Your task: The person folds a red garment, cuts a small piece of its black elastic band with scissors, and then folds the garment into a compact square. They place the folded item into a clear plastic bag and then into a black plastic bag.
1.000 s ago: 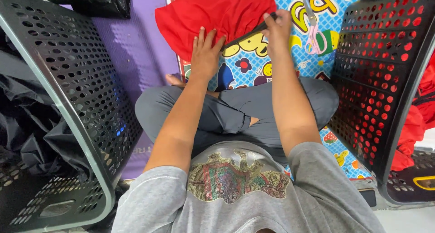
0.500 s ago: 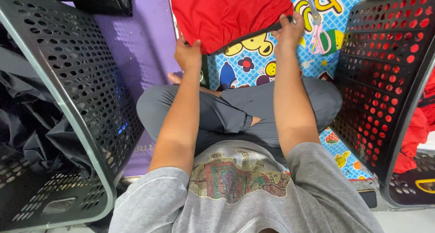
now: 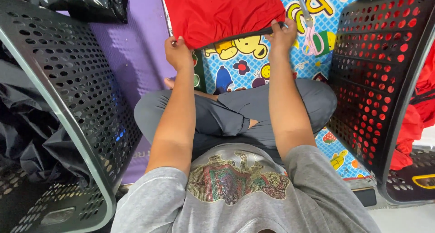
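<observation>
A: Both arms are stretched out toward twelve o'clock, and each hand is on the red garment (image 3: 222,13). The left hand (image 3: 178,53) pinches its near edge at about eleven o'clock, fingers curled over the cloth.

B: And the right hand (image 3: 282,35) pinches the same dark-trimmed hem at about one o'clock, thumb underneath, fingers on top. The hem runs taut between the two hands.

A: The garment itself lies at twelve o'clock, spread over the cartoon-printed play mat (image 3: 253,65), with its far part running out of the top of the picture.

B: At one o'clock, just beside the right hand, a pair of scissors with pink and green handles (image 3: 311,33) lies on the mat.

A: At nine o'clock, a black perforated laundry basket (image 3: 68,92) is tipped toward the person, with dark clothing (image 3: 22,138) inside it.

B: At three o'clock, a second black perforated basket (image 3: 376,79) is also tipped inward, and more red cloth (image 3: 419,106) shows through and beyond it.

A: Left of the play mat, at ten to eleven o'clock, there's a purple mat (image 3: 131,56). The person sits cross-legged in grey trousers (image 3: 235,113) at the centre.
</observation>
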